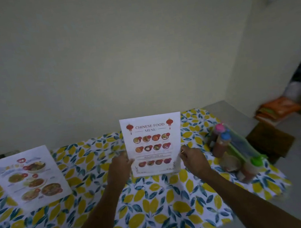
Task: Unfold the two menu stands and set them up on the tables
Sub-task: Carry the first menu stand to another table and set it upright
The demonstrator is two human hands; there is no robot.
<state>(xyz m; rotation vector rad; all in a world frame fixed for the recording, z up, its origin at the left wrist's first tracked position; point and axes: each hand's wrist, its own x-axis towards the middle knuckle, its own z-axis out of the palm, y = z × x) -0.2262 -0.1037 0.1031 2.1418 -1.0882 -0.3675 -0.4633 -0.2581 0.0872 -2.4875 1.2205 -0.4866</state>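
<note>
Two menu stands are standing on a table covered by a lemon-print tablecloth (pixel 157 204). The Chinese food menu stand (pixel 152 144) is sitting upright near the middle of the table, facing the camera, its lower edge resting on the cloth. The left hand (pixel 121 167) is pinching the stand's left edge about halfway down, fingers closed on it. The right hand (pixel 194 158) is gripping the right edge at the same height (a ring is showing on one finger), so the stand is sitting directly between the two hands, both forearms reaching in from the near side. The second menu stand (pixel 29 176), printed with photos of dishes, is leaning back at the far left of the table, well apart from both hands. A green condiment caddy (pixel 239 150) holding sauce bottles with pink, blue and green caps is sitting to the right of the right hand, near the table's right edge.
</note>
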